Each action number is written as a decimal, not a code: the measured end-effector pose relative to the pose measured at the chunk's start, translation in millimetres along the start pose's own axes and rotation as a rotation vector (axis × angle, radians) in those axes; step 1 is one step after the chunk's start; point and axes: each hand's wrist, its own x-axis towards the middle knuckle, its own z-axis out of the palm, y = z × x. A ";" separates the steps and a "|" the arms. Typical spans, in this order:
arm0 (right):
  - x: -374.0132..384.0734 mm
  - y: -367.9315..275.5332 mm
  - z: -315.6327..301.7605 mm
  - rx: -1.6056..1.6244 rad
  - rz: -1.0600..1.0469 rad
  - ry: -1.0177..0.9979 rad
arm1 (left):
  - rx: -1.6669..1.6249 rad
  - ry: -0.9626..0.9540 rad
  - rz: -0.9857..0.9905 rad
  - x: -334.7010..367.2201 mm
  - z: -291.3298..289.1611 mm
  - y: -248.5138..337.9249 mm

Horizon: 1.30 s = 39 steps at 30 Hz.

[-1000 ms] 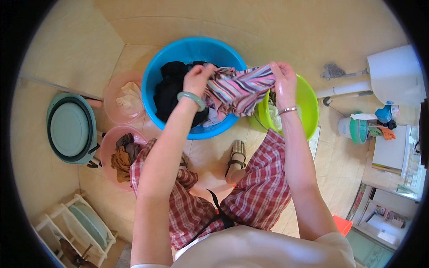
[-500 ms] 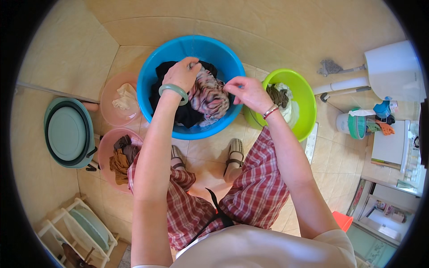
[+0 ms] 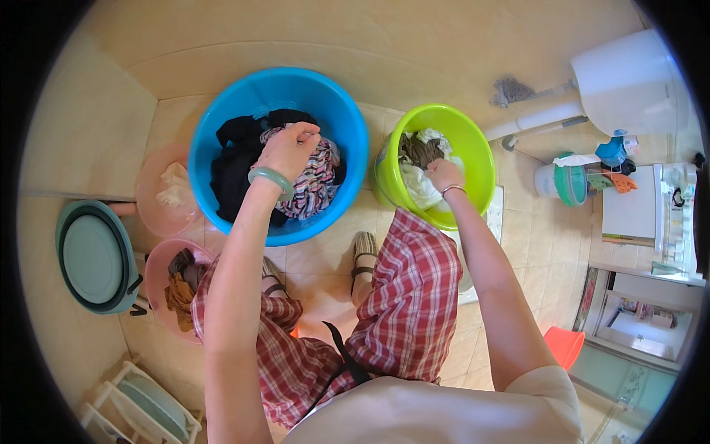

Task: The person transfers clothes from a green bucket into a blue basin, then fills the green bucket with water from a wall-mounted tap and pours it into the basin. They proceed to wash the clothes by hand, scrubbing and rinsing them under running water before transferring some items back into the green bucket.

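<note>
A large blue tub [image 3: 349, 194] stands in front of me with black clothes [image 3: 235, 164] and a striped, multicoloured garment [image 3: 316, 183] in it. Over that garment hovers my left hand [image 3: 287, 152], a green bangle at its wrist. Its fingers are curled together, and what they hold, if anything, is hidden. My right hand [image 3: 446, 175] reaches inside the lime-green bucket [image 3: 477, 152], against the dark brown cloth [image 3: 420, 148] and beside white cloth [image 3: 420, 186]. Its fingers are bent closed, with the tips out of sight.
On the left are a pink basin [image 3: 159, 211] holding pale cloth, another pink basin [image 3: 157, 285] with brown clothes, and a folded teal basin [image 3: 100, 259]. A white rack [image 3: 144, 399] sits lower left. At right are a white tank [image 3: 625, 85], a small bin [image 3: 566, 183] and a red object [image 3: 563, 346].
My right hand has moved from the blue tub's right edge into the green bucket. The striped garment, blurred before, now lies sharp in the tub. The view has shifted slightly right.
</note>
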 end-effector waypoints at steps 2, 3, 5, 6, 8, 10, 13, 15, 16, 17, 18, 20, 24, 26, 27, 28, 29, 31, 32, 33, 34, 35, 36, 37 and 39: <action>-18.7 -8.5 13.7 -0.170 0.046 -0.021 | 0.022 -0.030 0.008 -1.2 4.5 -1.3; -23.9 -4.5 17.4 -0.168 0.047 -0.012 | 0.024 -0.045 0.020 -0.2 7.8 0.5; -28.2 3.6 24.9 -0.166 0.044 0.008 | 0.026 -0.065 0.016 1.1 13.9 4.4; -24.6 3.3 23.7 -0.087 0.027 0.002 | 0.019 -0.067 0.022 1.4 15.7 4.9; -11.5 -0.9 19.7 0.071 -0.012 -0.012 | 0.015 -0.072 0.027 3.1 18.2 0.9; 8.5 -4.2 20.2 0.163 -0.054 0.074 | 0.015 -0.080 0.036 7.2 22.5 -2.1; 21.7 -19.5 28.2 0.094 -0.014 0.126 | 0.009 -0.108 -0.025 0.2 23.2 -3.0; 27.9 -29.6 35.1 0.052 0.037 0.114 | 0.041 -0.099 -0.031 -0.6 25.5 -4.9; 32.1 -24.5 38.4 0.064 0.064 0.097 | 0.039 -0.093 -0.028 -0.9 27.0 -1.6; 37.1 -17.4 39.6 0.075 0.094 0.083 | 0.037 -0.090 -0.021 0.1 27.2 0.5; 55.6 13.0 39.3 0.072 0.056 0.145 | 0.026 -0.113 0.002 6.5 32.4 8.7; 57.3 14.3 26.2 0.616 0.211 0.040 | 0.000 -0.110 -0.003 5.8 33.5 5.6; 20.9 -10.6 -64.2 1.601 0.096 -0.035 | -0.020 -0.113 -0.004 5.1 27.5 11.2; -14.8 -38.6 -120.3 1.951 -0.014 -0.022 | -0.029 -0.127 -0.004 5.2 26.5 6.6; -27.3 -43.3 -149.4 2.020 -0.133 -0.003 | -0.047 -0.139 -0.004 5.6 29.2 10.1; -37.7 -48.2 -175.8 2.086 -0.257 0.014 | -0.065 -0.149 -0.003 5.7 31.8 15.1; -49.6 -64.7 -199.5 1.901 -0.269 0.077 | -0.080 -0.157 -0.004 5.9 32.4 18.4; -68.8 -105.5 -226.3 1.539 -0.293 0.186 | -0.232 -0.161 -0.026 7.9 37.3 12.2; -63.5 -107.8 -227.8 1.553 -0.494 0.135 | -0.324 -0.147 -0.033 3.6 43.0 22.1; -68.2 -117.8 -230.4 1.631 -0.538 0.134 | -0.407 -0.122 -0.045 -0.9 42.3 30.9; -79.9 -130.2 -231.7 1.713 -0.569 0.127 | -0.524 -0.220 -0.109 -7.8 34.6 43.2; -90.9 -144.7 -231.8 1.795 -0.599 0.117 | -0.562 -0.249 -0.121 -10.7 30.4 48.1; -100.8 -165.6 -226.9 1.769 -0.564 0.140 | -0.591 -0.271 -0.134 -14.6 23.3 50.2; -101.8 -181.5 -221.9 1.689 -0.572 0.036 | -0.624 -0.301 -0.144 -17.4 18.2 49.5; -94.1 -211.8 -196.7 1.568 -0.580 -0.031 | -0.842 -0.358 -0.203 -14.7 14.3 15.4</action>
